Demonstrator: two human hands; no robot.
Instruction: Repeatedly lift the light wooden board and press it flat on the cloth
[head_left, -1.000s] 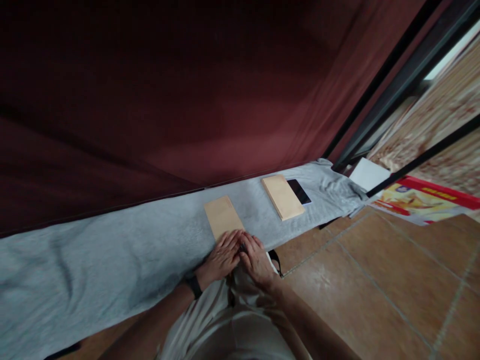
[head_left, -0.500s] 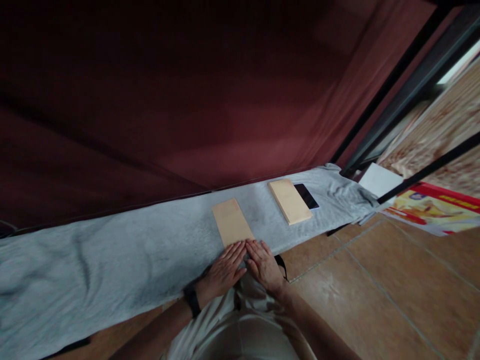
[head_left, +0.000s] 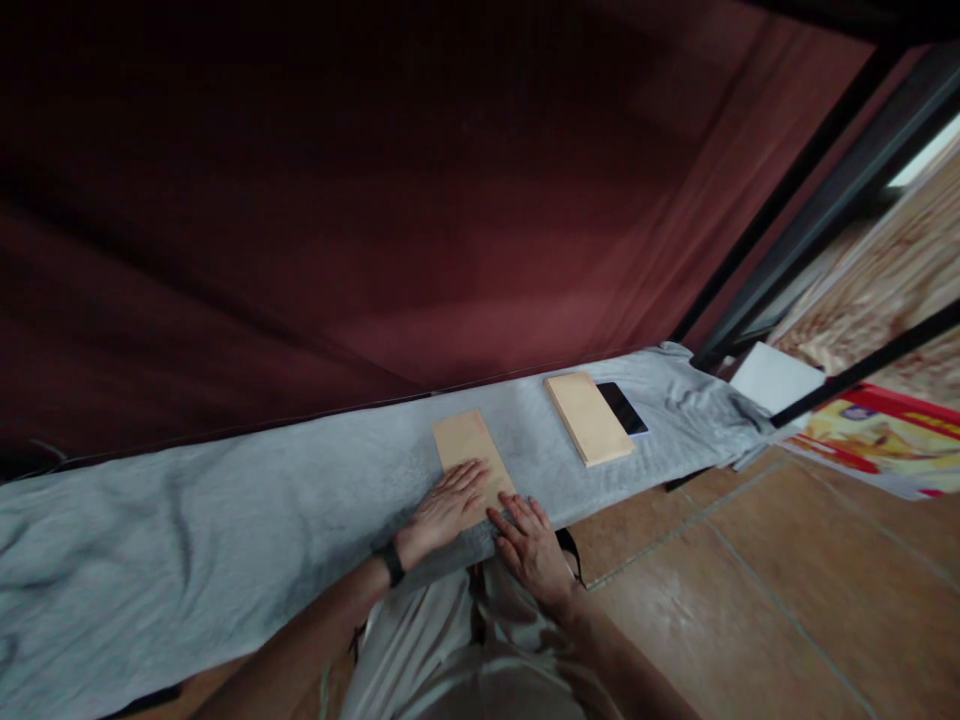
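Note:
A tan paper envelope [head_left: 466,437] lies flat on the grey cloth, its near end close to my lap. My left hand [head_left: 448,502], with a dark band at the wrist, rests flat across the envelope's middle and left side, fingers stretched out. At the near right corner, the fingertips of my right hand [head_left: 531,545] touch the envelope, fingers stretched and slightly apart. To the right sits a stack of similar tan envelopes [head_left: 589,418], partly on or against a dark phone [head_left: 622,408].
The grey cloth [head_left: 247,510] covers a long, narrow bench. Behind it hangs a dark red curtain [head_left: 465,250]. Black metal bars [head_left: 795,200] stand at the right, beside a white box [head_left: 776,378] and a red-and-yellow printed box [head_left: 885,435]. Tiled floor [head_left: 750,580] shows at right.
My left hand has slid forward and away from my right hand, onto the envelope's middle. My right hand stays at the near edge, its fingers now more spread. The view has shifted slightly.

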